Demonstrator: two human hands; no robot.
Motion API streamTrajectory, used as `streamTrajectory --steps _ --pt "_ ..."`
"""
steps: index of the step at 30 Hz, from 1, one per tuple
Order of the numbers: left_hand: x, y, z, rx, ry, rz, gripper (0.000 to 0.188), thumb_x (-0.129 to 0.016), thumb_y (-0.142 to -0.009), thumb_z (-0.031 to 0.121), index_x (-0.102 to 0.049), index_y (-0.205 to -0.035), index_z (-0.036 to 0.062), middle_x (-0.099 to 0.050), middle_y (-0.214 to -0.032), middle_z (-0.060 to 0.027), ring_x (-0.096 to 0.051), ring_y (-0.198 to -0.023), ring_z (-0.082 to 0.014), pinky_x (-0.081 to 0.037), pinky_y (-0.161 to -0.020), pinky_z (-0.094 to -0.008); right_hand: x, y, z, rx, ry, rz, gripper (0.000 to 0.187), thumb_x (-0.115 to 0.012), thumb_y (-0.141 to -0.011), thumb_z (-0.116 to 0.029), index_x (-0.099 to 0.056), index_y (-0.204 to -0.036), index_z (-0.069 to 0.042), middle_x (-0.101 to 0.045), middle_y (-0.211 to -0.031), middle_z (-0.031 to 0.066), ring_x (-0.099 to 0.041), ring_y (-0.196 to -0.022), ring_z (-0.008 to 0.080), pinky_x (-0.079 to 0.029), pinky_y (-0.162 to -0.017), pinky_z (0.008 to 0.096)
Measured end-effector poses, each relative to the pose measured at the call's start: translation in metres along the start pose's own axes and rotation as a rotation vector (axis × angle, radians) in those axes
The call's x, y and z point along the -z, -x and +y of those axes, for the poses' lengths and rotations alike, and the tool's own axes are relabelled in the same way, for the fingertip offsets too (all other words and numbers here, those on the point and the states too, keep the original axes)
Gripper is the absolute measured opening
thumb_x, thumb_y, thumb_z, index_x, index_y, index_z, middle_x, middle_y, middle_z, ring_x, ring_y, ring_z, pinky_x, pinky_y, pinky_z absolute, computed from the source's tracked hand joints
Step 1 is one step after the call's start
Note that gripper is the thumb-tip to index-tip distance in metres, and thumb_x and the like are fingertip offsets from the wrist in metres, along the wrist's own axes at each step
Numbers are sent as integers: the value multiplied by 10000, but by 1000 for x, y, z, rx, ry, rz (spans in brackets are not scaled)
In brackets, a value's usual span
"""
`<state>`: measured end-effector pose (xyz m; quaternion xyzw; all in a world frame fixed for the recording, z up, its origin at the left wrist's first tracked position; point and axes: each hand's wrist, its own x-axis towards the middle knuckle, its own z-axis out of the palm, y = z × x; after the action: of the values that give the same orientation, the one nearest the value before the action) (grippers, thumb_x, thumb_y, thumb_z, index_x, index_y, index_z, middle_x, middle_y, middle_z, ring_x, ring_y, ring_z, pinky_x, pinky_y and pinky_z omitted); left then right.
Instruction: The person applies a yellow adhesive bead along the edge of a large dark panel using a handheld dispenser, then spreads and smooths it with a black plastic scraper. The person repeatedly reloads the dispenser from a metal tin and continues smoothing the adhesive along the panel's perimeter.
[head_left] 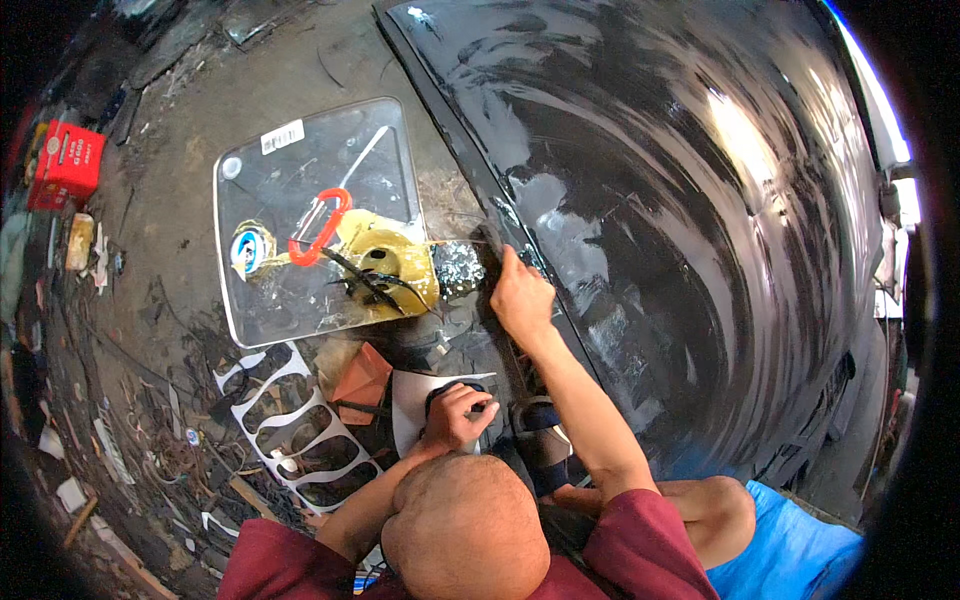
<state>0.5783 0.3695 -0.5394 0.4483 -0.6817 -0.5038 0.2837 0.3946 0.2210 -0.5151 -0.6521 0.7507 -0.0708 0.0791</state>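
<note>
My right hand is closed around a dark, flat-ended tool, its index finger stretched along it. The tool touches the near-left edge of a large, shiny black sheet streaked with smears. My left hand is curled closed over a white curved sheet; what its fingers hold, if anything, is hidden. Ahead lies a clear plastic lid bearing a yellow smeared patch, a red carabiner and black cords. Beside the tool sits a dark, white-flecked piece.
A white cut-out sheet with rounded holes and a reddish-brown folded piece lie left of my left hand. Scraps litter the ground at the left, below a red box. A sandalled foot is near the black sheet.
</note>
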Motion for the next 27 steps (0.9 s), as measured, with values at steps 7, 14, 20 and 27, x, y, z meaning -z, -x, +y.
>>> streamTrajectory --steps 7,14,20,27 --pt "-5 1 -3 41 -31 2 162 -818 -785 146 -748 -896 50 -720 -829 -102 -649 -719 -266 -517 -631 -357 -16 26 -5 378 -174 -37 453 -641 -803 -81 -650 -1255 -103 -745 -1118 62 -695 -871 279 -599 -712 417" --pt "-5 -4 -3 62 -87 -36 180 -817 -828 191 -729 -893 47 -706 -843 -112 -677 -809 -309 -545 -695 -406 -3 42 -3 486 -41 -257 529 -683 -804 -147 -628 -1330 -131 -720 -1161 84 -687 -1039 282 -613 -746 421" --pt "-8 -8 1 -15 -37 -4 153 -818 -833 186 -746 -869 55 -701 -786 -78 -661 -730 -268 -532 -621 -374 88 -17 51 292 -397 -584 490 -684 -891 -308 -652 -1352 -144 -720 -1195 205 -681 -1140 355 -540 -972 469" --pt "-7 5 -14 -65 -48 68 133 -823 -813 181 -750 -813 70 -707 -770 -71 -672 -723 -270 -540 -628 -374 323 -67 12 334 -833 -558 427 -748 -892 -44 -610 -1289 31 -694 -1129 36 -599 -1067 114 -492 -962 310"
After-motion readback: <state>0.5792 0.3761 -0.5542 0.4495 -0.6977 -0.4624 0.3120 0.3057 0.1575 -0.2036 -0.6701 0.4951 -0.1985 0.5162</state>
